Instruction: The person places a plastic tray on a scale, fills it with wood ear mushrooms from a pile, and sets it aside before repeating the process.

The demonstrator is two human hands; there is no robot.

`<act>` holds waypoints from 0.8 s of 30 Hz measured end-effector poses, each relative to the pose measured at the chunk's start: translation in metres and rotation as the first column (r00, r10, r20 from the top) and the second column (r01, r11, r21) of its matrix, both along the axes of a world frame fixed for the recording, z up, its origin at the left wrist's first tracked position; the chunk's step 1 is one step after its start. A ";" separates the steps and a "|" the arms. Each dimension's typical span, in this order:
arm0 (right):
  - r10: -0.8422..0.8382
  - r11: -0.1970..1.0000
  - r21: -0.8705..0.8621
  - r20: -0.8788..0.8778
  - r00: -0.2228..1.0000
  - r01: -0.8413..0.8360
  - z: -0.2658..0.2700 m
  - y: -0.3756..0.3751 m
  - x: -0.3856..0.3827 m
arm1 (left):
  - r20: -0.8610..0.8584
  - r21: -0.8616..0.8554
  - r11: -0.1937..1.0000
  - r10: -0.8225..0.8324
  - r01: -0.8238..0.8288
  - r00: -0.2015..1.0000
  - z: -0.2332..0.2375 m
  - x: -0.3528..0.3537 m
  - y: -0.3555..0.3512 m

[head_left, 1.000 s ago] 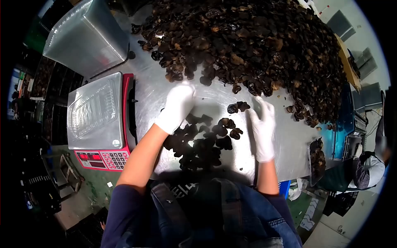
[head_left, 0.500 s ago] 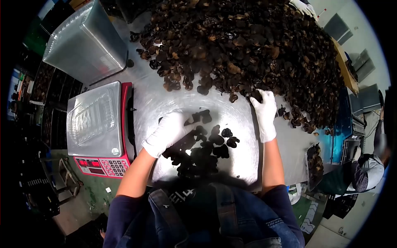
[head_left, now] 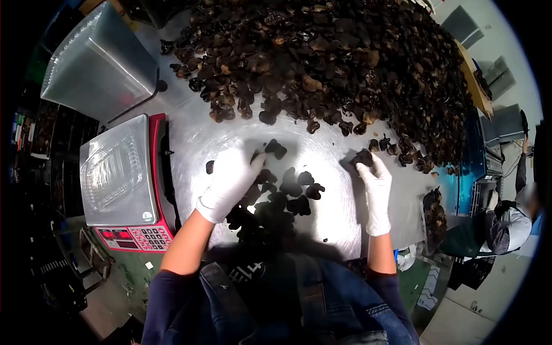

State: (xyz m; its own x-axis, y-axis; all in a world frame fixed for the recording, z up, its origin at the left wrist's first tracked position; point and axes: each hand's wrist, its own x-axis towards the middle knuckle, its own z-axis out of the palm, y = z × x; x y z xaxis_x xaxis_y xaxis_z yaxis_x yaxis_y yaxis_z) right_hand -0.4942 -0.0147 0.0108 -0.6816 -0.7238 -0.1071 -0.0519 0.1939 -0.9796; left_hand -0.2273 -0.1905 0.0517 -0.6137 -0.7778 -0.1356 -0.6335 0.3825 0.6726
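Note:
My left hand (head_left: 231,179), in a white glove, is low over the metal table (head_left: 322,155), beside a loose cluster of dark mushroom-like pieces (head_left: 276,207). Its fingers curl together, and whatever they may hold is hidden. My right hand (head_left: 376,183), also gloved, pinches a dark piece (head_left: 363,157) between thumb and fingers, to the right of the cluster. A large heap of the same brown-black pieces (head_left: 322,63) covers the far part of the table.
At left a red scale (head_left: 123,178) carries a clear plastic tray (head_left: 115,167). Behind it stands a stack of clear containers (head_left: 103,69). A filled tray (head_left: 434,218) lies at the right edge. A co-worker (head_left: 509,230) is at far right.
My right hand has drawn back from the heap's edge, now with a dark piece in its fingers. My left hand has shifted slightly. The view has moved a little.

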 end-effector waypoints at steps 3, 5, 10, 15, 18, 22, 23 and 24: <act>0.282 0.926 0.294 -0.124 0.951 -0.236 0.002 -0.010 0.026 | -0.147 -0.170 0.980 -0.128 0.102 0.981 0.007 -0.020 0.002; 0.274 0.942 0.246 -0.174 0.946 -0.228 0.004 -0.032 0.035 | 0.028 -0.320 0.917 -0.241 0.237 0.970 -0.014 -0.032 0.005; 0.117 0.984 0.161 -0.900 0.419 0.072 -0.015 -0.113 -0.012 | 0.300 -0.322 0.850 -0.327 0.417 0.896 -0.031 -0.032 0.019; 0.489 0.869 0.476 -0.781 0.390 -0.136 0.040 -0.037 -0.022 | 0.246 -0.299 0.860 -0.350 0.414 0.904 -0.041 -0.025 0.011; 0.775 0.602 0.686 -0.380 0.504 -0.409 0.103 0.038 -0.017 | 0.317 -0.317 0.823 -0.376 0.471 0.871 -0.032 -0.030 0.011; 0.489 0.818 0.532 -0.446 0.750 -0.217 0.088 0.032 0.002 | 0.405 -0.296 0.850 -0.300 0.435 0.864 -0.041 -0.040 0.014; 0.427 0.866 0.486 -0.601 0.675 -0.115 0.064 0.022 -0.002 | 0.404 -0.303 0.850 -0.296 0.432 0.866 -0.046 -0.040 0.013; 0.364 0.908 0.407 -0.647 0.671 -0.100 0.049 0.003 -0.001 | 0.389 -0.280 0.857 -0.311 0.433 0.867 -0.046 -0.038 0.012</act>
